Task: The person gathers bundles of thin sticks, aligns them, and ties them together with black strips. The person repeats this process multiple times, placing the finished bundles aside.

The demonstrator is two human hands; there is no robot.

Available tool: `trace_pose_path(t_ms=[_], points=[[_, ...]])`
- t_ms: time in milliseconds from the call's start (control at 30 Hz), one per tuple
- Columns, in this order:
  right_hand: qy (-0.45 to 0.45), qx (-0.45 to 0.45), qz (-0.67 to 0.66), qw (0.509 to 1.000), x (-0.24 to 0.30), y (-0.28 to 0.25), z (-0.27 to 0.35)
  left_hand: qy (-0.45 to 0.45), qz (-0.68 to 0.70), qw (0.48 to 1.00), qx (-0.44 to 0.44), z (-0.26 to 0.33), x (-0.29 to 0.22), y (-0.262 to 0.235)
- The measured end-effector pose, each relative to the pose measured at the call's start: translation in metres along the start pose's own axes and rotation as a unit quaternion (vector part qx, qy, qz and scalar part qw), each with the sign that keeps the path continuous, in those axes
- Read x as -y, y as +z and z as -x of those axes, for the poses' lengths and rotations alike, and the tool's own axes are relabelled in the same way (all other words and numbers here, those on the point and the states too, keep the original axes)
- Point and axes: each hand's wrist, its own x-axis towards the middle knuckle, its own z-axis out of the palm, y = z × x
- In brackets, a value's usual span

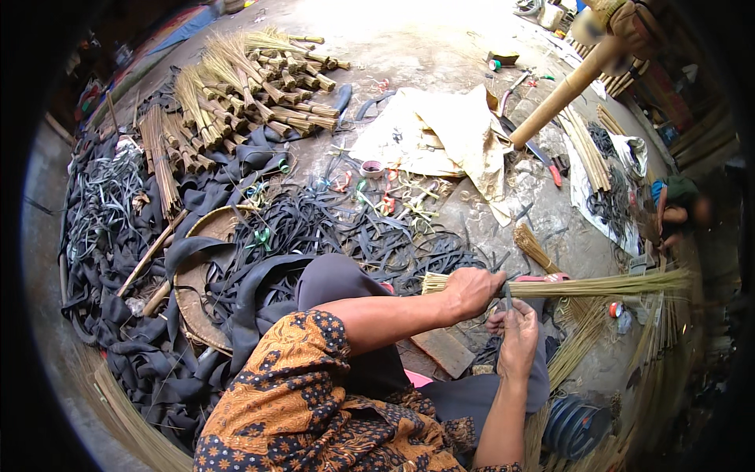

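Observation:
My left hand (470, 293) is closed around a bundle of thin straw-coloured sticks (605, 285), which lies level across the front of me. Its short, blunt end sticks out left of that fist, and the wispy tips fan out to the right. A narrow dark rubber strip (507, 292) passes round the bundle just right of the fist. Below the bundle, the fingers of my right hand (516, 338) pinch the strip, with its end hidden in them. A second bundle (533, 245) lies on the ground just beyond the one I hold.
Tied bundles (267, 86) are heaped at the far left. Tangled black rubber strips (338, 224) spread beyond my knee, beside a round woven tray (193, 295). A red-handled knife (546, 164) lies near a slanted bamboo pole (562, 93). A coil (578, 425) sits at lower right; another person (683, 200) is at far right.

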Motion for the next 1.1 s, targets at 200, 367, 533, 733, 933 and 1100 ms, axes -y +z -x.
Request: trace_pose_path(t_ms=[200,367,533,733,933,1100], points=[[-0.061,0.078,0.149,0.984,0.022,0.01,0.023,0.033,-0.039,0.999,-0.008,-0.004,0.0,-0.002],[-0.019,0.053,0.097,0.994,0.024,-0.02,0.035,-0.028,0.152,0.984,0.09,-0.011,-0.007,-0.043],[0.053,0.109,-0.087,0.989,0.027,-0.043,0.018,0.017,0.419,0.874,0.246,-0.002,-0.02,-0.071],[-0.031,0.029,-0.013,0.999,0.032,-0.023,0.0,0.053,0.233,0.964,0.117,0.013,-0.035,-0.058],[0.043,0.066,0.089,0.993,0.036,-0.031,0.012,0.055,0.111,0.992,0.031,0.003,-0.009,-0.053],[0.039,0.111,0.113,0.987,0.052,-0.045,0.037,-0.01,0.186,0.98,0.07,-0.002,-0.01,-0.051]])
